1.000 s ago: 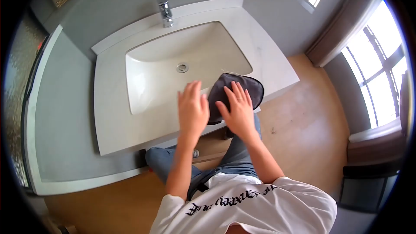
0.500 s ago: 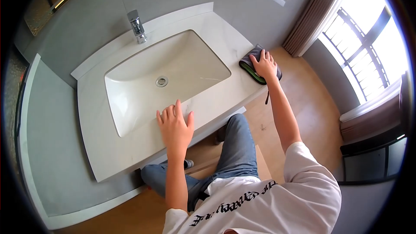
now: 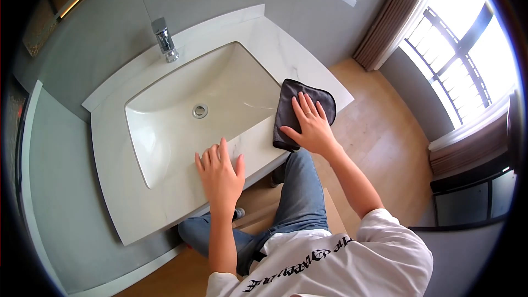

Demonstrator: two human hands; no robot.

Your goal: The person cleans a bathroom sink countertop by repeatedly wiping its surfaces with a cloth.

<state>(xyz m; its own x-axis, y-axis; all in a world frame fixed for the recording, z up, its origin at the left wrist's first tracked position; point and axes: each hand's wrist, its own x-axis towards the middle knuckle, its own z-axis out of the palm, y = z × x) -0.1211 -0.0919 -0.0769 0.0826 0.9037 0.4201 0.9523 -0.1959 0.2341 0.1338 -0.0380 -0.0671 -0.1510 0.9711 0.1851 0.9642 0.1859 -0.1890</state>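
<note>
A dark grey cleaning cloth [image 3: 287, 111] with a black border lies over the right end of the white marbled countertop [image 3: 297, 61], beside the sink basin's right edge. Flat on top of the cloth is my right hand [image 3: 312, 126], fingers stretched out and thumb apart. My left hand [image 3: 221, 175] is by the front edge of the counter, in front of the sink basin [image 3: 165, 137]. Its fingers are spread and hold nothing. The cloth's underside is hidden.
A chrome faucet [image 3: 165, 40] stands behind the basin, which has a round metal drain [image 3: 200, 111]. A grey wall rises behind the counter. My jean-clad legs are below the front edge. Brown curtains [image 3: 379, 22] and a bright window are at the right.
My right hand and the cloth have moved left and nearer to me from the counter's right end. The cloth now lies more spread out, its green side hidden. My left hand has barely moved.
</note>
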